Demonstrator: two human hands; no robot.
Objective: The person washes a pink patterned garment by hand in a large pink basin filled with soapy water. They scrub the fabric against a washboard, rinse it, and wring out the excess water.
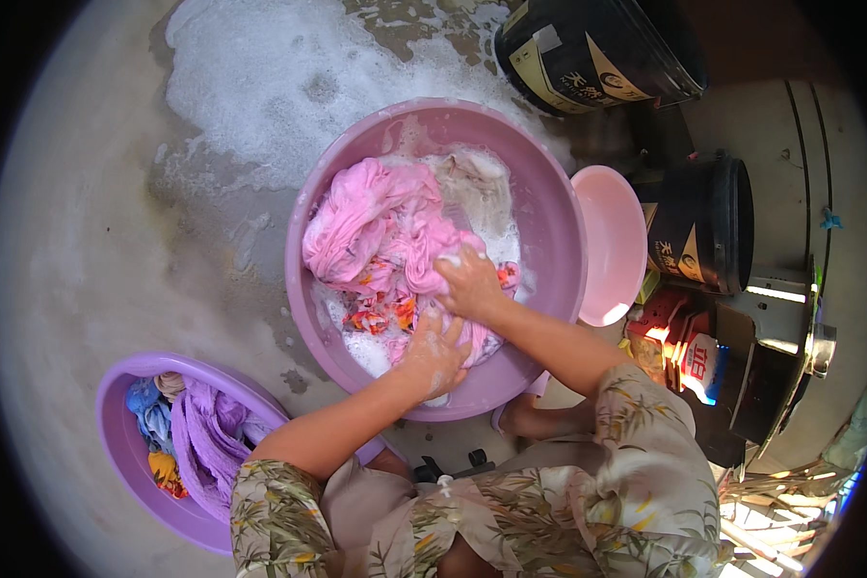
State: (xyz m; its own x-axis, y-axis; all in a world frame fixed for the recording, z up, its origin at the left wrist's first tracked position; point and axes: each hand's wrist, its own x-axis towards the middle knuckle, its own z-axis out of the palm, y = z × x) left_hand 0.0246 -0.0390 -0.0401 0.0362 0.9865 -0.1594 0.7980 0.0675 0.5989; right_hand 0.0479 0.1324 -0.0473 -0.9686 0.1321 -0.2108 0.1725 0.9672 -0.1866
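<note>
A wet, bunched pink cloth [379, 195] lies in a large mauve plastic basin [549, 195] with sudsy water. My right hand [469, 285] grips a fold of it near the basin's middle, with foam on the knuckles. Close below, my left hand [433, 354] holds the cloth's lower part, its fingers spread over the folds and the fingertips partly hidden. Orange and red patterned fabric [368, 321] shows beneath the pink folds. Toward the far side, a pale grey-white cloth [477, 180] is partly under the suds.
A purple tub [115, 441] of laundry, including a lilac towel [202, 441], stands at lower left. A pink basin [610, 246] leans by the big basin's right rim. Black buckets [571, 58] and cardboard boxes [737, 376] line the right. Foam [274, 79] covers the wet concrete floor beyond.
</note>
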